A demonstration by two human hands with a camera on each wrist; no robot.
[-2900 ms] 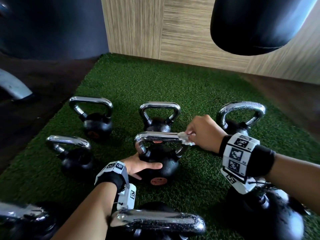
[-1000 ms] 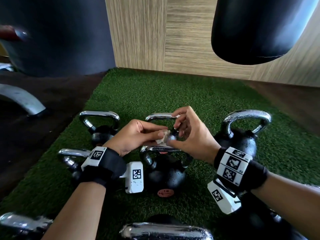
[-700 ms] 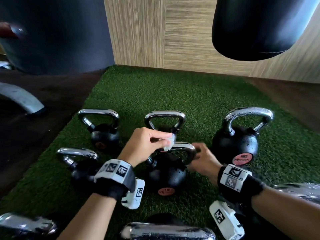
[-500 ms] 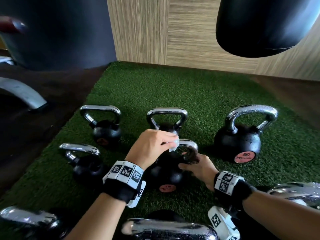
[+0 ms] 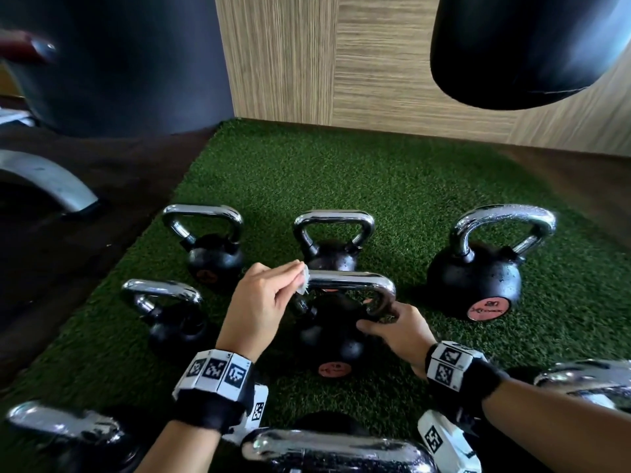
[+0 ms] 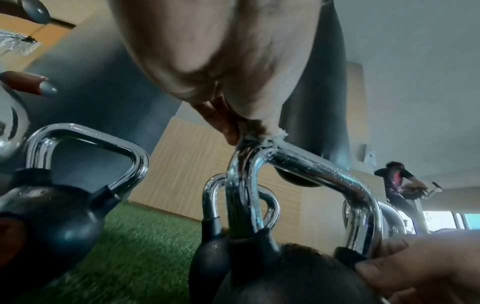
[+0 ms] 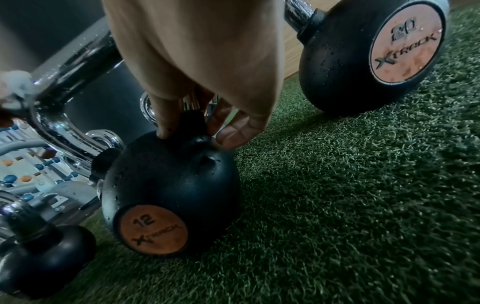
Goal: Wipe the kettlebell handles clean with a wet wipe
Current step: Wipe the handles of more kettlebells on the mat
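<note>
A black kettlebell (image 5: pixel 327 336) marked 12 (image 7: pixel 153 228) stands in the middle of the green turf. My left hand (image 5: pixel 298 279) pinches a small white wet wipe (image 5: pixel 303 285) against the left corner of its chrome handle (image 5: pixel 351 279). In the left wrist view the wipe (image 6: pixel 262 135) sits bunched on top of that bend of the handle (image 6: pixel 306 166), which is beaded with droplets. My right hand (image 5: pixel 375 319) grips the kettlebell low on the right, thumb and fingers (image 7: pixel 166 123) curled around the black foot of the handle.
Several more chrome-handled kettlebells ring it: back left (image 5: pixel 211 257), back middle (image 5: pixel 333 254), a 20 at the right (image 5: pixel 474 285), one at the left (image 5: pixel 174 322), others close below (image 5: pixel 334 448). A black punching bag (image 5: pixel 519 46) hangs overhead at the right. Dark floor lies left of the turf (image 5: pixel 341 172).
The wipe passed from my right hand to my left. My right hand dropped to hold the handle's right foot. My left hand slid the wipe leftward along the handle to its corner.
</note>
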